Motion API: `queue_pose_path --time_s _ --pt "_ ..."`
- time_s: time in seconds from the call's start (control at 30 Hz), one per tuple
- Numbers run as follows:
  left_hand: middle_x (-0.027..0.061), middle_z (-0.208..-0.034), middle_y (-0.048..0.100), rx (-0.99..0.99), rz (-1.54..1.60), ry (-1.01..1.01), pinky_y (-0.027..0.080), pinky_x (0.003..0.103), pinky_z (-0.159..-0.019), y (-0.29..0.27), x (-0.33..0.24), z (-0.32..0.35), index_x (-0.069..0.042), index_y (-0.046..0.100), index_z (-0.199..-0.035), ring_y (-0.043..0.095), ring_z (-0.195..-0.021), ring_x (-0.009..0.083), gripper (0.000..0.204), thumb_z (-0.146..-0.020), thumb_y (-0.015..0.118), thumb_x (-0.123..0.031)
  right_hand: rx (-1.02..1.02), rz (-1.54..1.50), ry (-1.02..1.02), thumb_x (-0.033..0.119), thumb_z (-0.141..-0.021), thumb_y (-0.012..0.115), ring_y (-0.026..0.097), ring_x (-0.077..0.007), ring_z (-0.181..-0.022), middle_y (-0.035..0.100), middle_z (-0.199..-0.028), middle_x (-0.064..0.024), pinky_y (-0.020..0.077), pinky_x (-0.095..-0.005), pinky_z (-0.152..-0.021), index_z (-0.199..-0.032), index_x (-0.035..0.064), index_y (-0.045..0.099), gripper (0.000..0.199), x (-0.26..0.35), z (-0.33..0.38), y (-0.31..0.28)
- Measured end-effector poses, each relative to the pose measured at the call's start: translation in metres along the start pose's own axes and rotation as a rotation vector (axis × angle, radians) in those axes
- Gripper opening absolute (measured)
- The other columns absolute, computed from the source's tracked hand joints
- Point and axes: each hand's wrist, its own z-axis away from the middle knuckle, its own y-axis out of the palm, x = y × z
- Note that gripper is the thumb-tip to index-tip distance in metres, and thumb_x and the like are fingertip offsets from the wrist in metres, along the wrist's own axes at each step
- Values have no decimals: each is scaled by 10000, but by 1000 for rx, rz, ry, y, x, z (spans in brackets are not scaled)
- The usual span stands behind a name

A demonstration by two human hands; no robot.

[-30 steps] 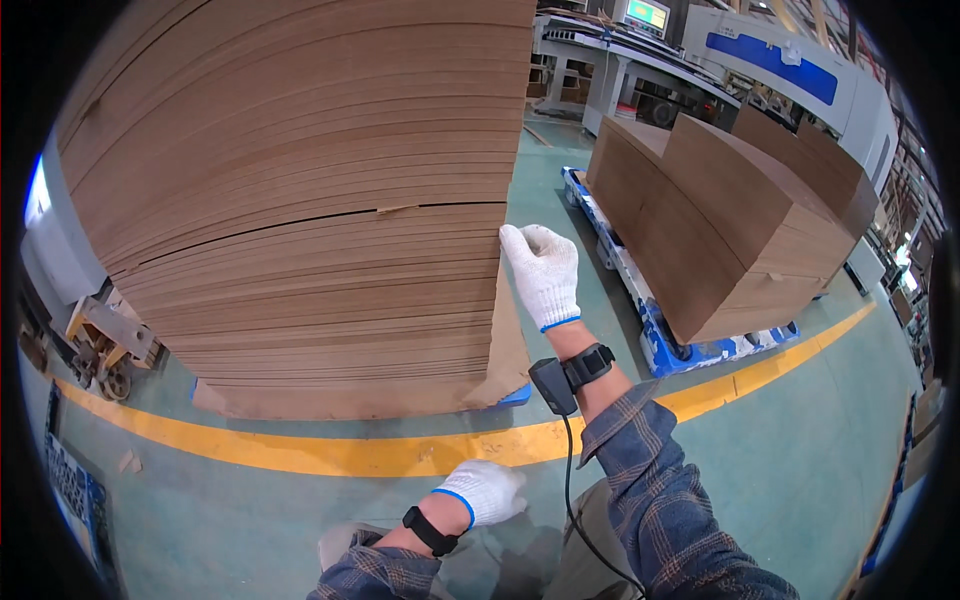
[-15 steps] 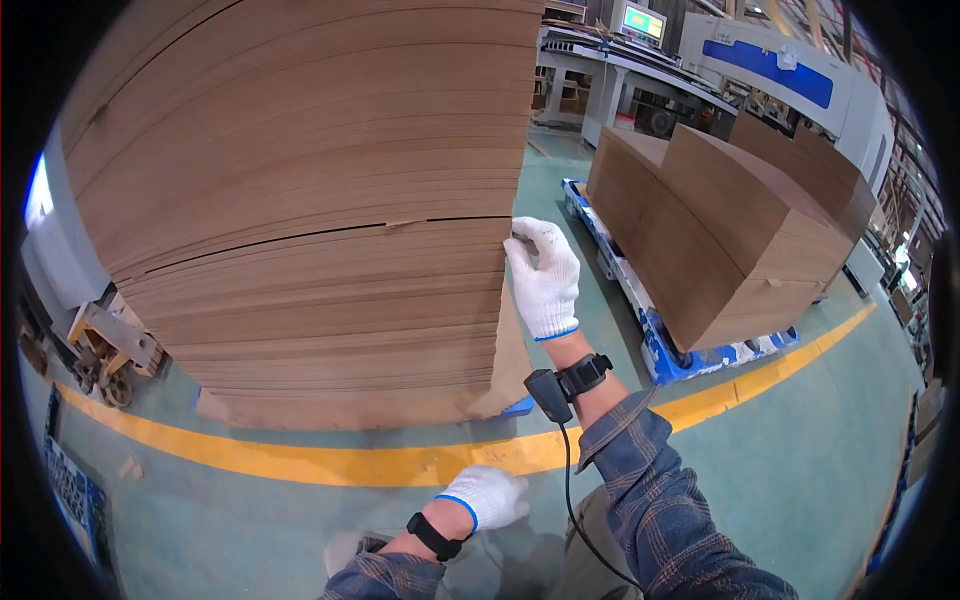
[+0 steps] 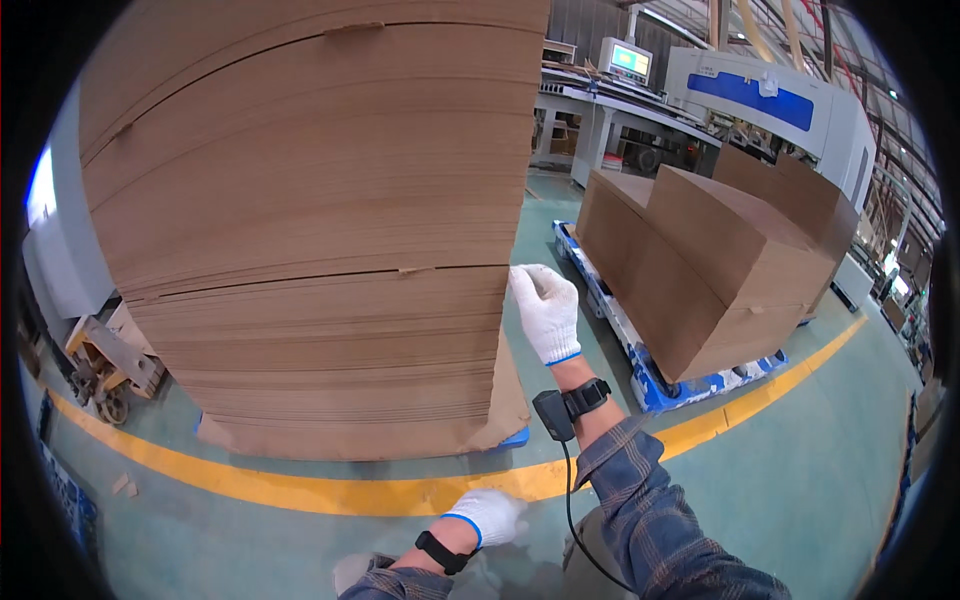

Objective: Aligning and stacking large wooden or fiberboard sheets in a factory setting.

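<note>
A tall stack of flat brown boards [image 3: 320, 225] fills the left and middle of the view. A thin dark gap with a small chip of material [image 3: 412, 271] runs across it partway down. My right hand [image 3: 548, 312], in a white knitted glove, is at the stack's right corner beside that gap. Its fingers are curled closed, with the tips against the board edges; what lies between them is hidden. My left hand [image 3: 490, 517], gloved alike, hangs low in front of the stack, near my legs. Its fingers are blurred, and nothing shows in its grasp.
Right of the stack, a blue-and-white pallet [image 3: 640, 375] bears more brown boards [image 3: 690, 270]. Behind stand a machine with a blue panel [image 3: 760, 97] and a lit screen [image 3: 630, 62]. A yellow floor line [image 3: 330, 495] curves past the stack; a wheeled wooden piece [image 3: 112, 365] stands left.
The view has tilted up, so the stack and pallet appear lower and a higher gap in the stack shows more fully. My right hand stays at the corner by the lower gap.
</note>
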Motion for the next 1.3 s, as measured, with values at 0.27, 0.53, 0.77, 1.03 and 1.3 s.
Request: queue_pose_path --time_s 0.27,0.53,0.77,1.03,1.3 --pt "241 -1131 758 -6 -20 57 555 571 -938 6 4 -12 -78 721 -1225 709 -1076 461 435 -994 586 -421 47 243 123 325 -974 744 501 -133 -641 594 -633 -116 475 -343 -643 -848 -68 715 413 6 -23 -6" --pt "238 -1121 761 -28 -16 64 556 574 -933 2 0 -15 -76 725 -1228 711 -1066 462 423 -994 603 -407 -59 116 -30 205 -924 802 686 -164 -782 742 -873 -90 578 -328 -793 -1104 -11 756 285 13 -26 4" --pt "237 -1123 760 -42 -15 65 552 563 -950 5 -1 -13 -84 719 -1250 707 -1094 453 428 -1008 591 -414 -47 165 -189 60 -900 801 737 -199 -891 737 -1075 -87 595 -335 -845 -1158 26 737 267 9 -26 5" --pt "222 -1122 762 -37 -10 67 550 562 -941 2 0 -13 -88 720 -1217 708 -1085 445 414 -1011 580 -418 -39 446 -489 74 -916 784 733 -267 -867 714 -1073 -117 583 -363 -792 -1087 36 720 187 22 -30 0" --pt "209 -1125 764 -15 -21 47 553 558 -938 2 2 -24 -85 727 -1185 713 -1080 439 416 -1011 545 -416 121 58 141 300 -1002 720 563 -92 -652 650 -702 -17 460 -292 -639 -836 -11 717 353 39 -60 -10"
